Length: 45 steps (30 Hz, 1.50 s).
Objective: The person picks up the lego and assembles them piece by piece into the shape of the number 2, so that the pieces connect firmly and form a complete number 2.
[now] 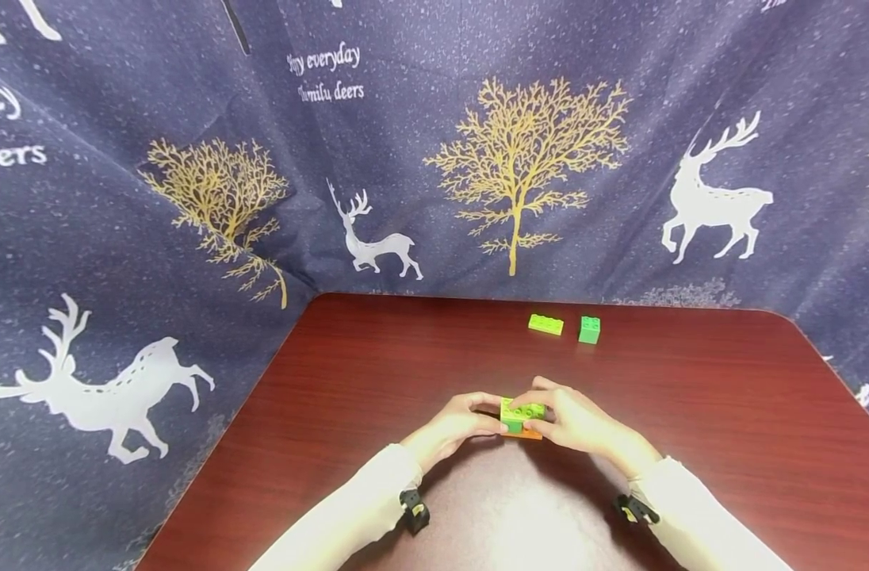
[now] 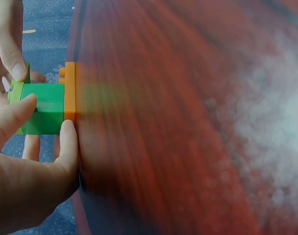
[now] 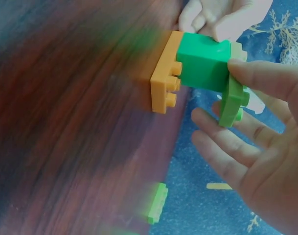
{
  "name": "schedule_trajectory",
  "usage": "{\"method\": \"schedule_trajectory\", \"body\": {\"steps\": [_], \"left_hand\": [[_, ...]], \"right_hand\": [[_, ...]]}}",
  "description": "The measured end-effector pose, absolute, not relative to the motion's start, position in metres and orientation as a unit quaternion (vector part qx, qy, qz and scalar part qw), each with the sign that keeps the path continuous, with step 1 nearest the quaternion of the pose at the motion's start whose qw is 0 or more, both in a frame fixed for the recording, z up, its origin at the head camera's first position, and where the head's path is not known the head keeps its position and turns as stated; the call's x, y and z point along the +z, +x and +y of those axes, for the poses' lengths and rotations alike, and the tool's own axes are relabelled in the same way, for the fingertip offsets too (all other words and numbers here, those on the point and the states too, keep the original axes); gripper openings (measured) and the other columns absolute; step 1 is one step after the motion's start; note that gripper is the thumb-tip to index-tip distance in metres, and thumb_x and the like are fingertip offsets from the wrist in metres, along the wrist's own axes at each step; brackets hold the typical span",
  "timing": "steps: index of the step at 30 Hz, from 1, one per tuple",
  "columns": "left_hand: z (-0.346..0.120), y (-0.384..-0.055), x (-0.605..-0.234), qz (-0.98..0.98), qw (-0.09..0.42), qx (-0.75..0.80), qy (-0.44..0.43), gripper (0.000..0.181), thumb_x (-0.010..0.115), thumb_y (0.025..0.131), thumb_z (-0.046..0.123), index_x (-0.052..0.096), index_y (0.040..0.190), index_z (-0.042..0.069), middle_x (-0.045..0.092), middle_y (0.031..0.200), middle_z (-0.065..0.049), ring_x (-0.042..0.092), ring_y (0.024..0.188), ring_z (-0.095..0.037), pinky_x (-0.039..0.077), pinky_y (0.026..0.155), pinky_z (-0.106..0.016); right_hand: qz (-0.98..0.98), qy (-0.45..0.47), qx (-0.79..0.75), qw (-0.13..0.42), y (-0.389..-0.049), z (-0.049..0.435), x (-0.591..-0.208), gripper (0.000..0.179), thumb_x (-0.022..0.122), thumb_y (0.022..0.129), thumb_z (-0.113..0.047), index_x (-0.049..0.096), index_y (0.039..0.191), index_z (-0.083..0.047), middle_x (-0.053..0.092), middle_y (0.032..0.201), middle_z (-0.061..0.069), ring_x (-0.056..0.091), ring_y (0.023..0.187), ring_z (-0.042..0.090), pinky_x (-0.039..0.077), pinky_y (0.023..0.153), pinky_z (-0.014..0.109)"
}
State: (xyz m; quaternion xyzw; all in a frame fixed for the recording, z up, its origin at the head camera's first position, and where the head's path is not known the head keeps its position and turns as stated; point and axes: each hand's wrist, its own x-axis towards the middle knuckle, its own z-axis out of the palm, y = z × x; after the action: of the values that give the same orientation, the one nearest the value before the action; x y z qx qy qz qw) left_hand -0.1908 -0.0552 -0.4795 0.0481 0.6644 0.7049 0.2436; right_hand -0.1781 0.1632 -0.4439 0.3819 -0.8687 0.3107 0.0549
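Supporting a flat, studded lime plastic plate (image 3: 231, 105) that overhangs to the right, a cube-like green plastic block (image 3: 202, 61) sits on a flat orange plastic plate (image 3: 159, 85), down at the reddish wood-grained table (image 1: 406, 349). The left hand (image 1: 457, 424) pinches the block, seemingly steadying the stack; the right hand (image 1: 573, 420) grips the lime plate, probably keeping it level. Farther back lie a second flat lime plate (image 1: 545, 326) and a small studded green block (image 1: 589, 331).

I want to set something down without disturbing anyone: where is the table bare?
The table is bare between its left edge and the left hand, and between the right hand and its right edge. The middle is crowded: both hands grip the stacked bricks. Farther back, the lime brick and green block take some room.
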Motion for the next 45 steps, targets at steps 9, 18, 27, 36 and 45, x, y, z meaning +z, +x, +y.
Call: {"method": "schedule_trajectory", "body": {"steps": [9,18,27,36,45], "left_hand": [[-0.055,-0.191,-0.48,0.663,0.239,0.708,0.05,0.041,0.07,0.076,-0.011,0.063,0.116,-0.006,0.065,0.104,-0.013,0.067,0.085,-0.02,0.056,0.083,-0.035],[-0.056,-0.19,-0.48,0.666,0.244,0.703,0.06,0.042,0.07,0.077,-0.011,0.063,0.117,-0.005,0.065,0.104,-0.012,0.066,0.085,-0.018,0.055,0.084,-0.036],[-0.057,-0.192,-0.477,0.677,0.244,0.691,0.062,0.041,0.071,0.076,-0.009,0.064,0.116,-0.003,0.066,0.102,-0.011,0.066,0.084,-0.019,0.056,0.082,-0.036],[-0.056,-0.192,-0.478,0.683,0.243,0.686,0.063,0.041,0.071,0.076,-0.009,0.064,0.115,-0.003,0.066,0.101,-0.011,0.066,0.083,-0.019,0.056,0.081,-0.036],[-0.055,-0.193,-0.48,0.682,0.24,0.687,0.064,0.042,0.071,0.075,-0.01,0.063,0.115,-0.003,0.066,0.101,-0.012,0.067,0.083,-0.019,0.056,0.08,-0.035]], "right_hand": [[-0.88,0.366,0.3,0.046,-0.177,0.16,-0.44,0.032,0.075,0.078,-0.007,0.071,0.107,-0.02,0.044,0.082,-0.004,0.037,0.053,0.0,0.034,0.049,0.019],[-0.853,0.384,0.351,0.054,-0.177,0.163,-0.449,0.032,0.075,0.08,-0.005,0.071,0.109,-0.015,0.049,0.084,-0.004,0.045,0.064,0.007,0.042,0.056,0.02],[-0.83,0.405,0.382,0.034,-0.182,0.166,-0.45,0.03,0.073,0.083,-0.005,0.069,0.112,-0.01,0.056,0.09,0.001,0.051,0.077,0.012,0.048,0.061,0.025],[-0.814,0.41,0.411,0.017,-0.179,0.167,-0.452,0.03,0.07,0.086,-0.005,0.066,0.116,-0.006,0.058,0.096,0.005,0.057,0.087,0.017,0.056,0.074,0.029],[-0.796,0.405,0.45,0.007,-0.177,0.169,-0.455,0.035,0.069,0.086,-0.001,0.061,0.12,0.0,0.061,0.107,0.013,0.061,0.095,0.023,0.057,0.077,0.036]]}}
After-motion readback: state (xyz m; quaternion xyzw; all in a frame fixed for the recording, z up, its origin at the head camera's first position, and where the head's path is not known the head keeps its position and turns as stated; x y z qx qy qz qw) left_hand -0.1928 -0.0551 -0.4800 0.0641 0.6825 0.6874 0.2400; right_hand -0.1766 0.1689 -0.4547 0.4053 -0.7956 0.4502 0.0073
